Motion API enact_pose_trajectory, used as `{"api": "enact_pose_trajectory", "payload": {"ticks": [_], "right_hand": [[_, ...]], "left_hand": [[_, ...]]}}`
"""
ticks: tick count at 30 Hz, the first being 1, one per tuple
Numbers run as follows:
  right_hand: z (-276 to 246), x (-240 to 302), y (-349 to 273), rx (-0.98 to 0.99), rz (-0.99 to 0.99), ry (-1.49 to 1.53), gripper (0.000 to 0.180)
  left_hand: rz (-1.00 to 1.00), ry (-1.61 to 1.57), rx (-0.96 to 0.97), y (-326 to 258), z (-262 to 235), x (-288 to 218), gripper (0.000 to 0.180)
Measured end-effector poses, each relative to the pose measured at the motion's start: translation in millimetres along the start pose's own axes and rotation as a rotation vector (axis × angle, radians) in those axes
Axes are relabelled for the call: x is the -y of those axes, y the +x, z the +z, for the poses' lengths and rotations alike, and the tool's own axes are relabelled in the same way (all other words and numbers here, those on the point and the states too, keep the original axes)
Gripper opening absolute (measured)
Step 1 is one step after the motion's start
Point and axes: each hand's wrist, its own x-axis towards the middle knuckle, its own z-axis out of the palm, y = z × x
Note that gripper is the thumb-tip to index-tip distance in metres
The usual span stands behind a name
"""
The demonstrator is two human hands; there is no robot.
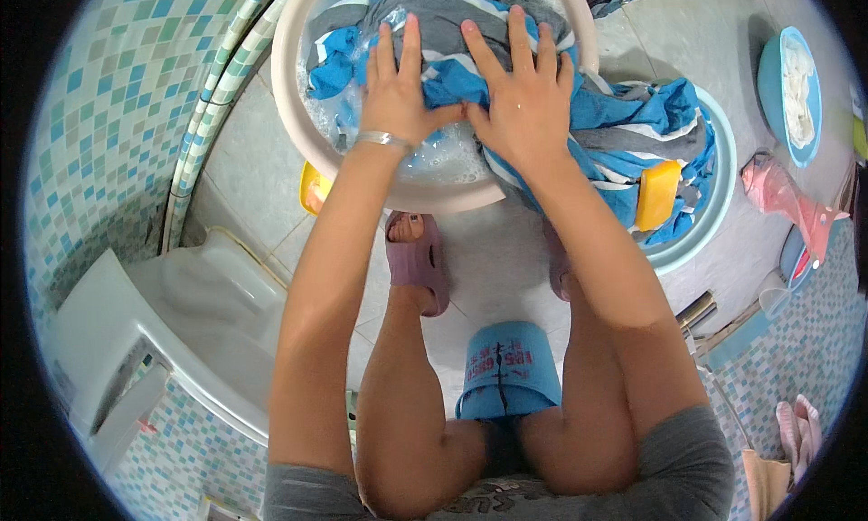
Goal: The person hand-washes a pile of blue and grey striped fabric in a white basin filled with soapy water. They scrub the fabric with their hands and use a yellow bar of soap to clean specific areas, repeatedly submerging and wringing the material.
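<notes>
Shows striped fabric (443, 35), soft, wet and crumpled, in blue, grey and white, inside a round, smooth pale basin (290, 96) of suds (443, 164). Finds left hand (395, 105) and right hand (526, 105) flat on it, fingers spread, thumb tips close together. Records fabric trailing over the basin's right edge into a light-blue basin (726, 159), beneath a yellow block (658, 196). Notes tiled floor (237, 159) between pale basin and glossy white fixture (212, 295).

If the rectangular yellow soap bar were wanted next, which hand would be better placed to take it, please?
Probably the right hand: it rests on the blue, grey and white striped cloth, nearer the yellow soap bar. The left hand is farther off, with the right arm between it and the bar.
</notes>
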Motion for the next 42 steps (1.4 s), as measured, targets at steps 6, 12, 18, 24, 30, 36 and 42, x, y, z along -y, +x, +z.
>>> {"api": "enact_pose_trajectory", "payload": {"ticks": [6,12,18,24,30,36,42], "right_hand": [[45,-21,21,0.062,-0.004,-0.075,0.056],[26,-58,44,0.257,0.818,1.576,0.041],[-14,-56,42,0.160,1.171,1.980,0.052],[-104,29,14,0.242,1.117,1.634,0.044],[-193,43,4,-0.148,1.075,1.465,0.044],[-234,38,-17,0.216,0.743,1.430,0.047],[-179,-8,11,0.225,0.315,1.057,0.055]], "left_hand": [[-0.309,0.209,0.089,30,23,-14,0.115],[-0.190,-0.066,-0.162,10,4,31,0.064],[-0.250,-0.699,-0.086,-9,-31,-90,0.056],[-0.746,-1.070,-0.340,-4,-83,-143,0.037],[-0.461,-0.852,-0.240,-45,-110,-203,0.045],[-0.426,-0.416,-0.390,-49,-124,-117,0.040],[-0.641,-0.004,-0.231,-41,-141,-5,0.054]]}}
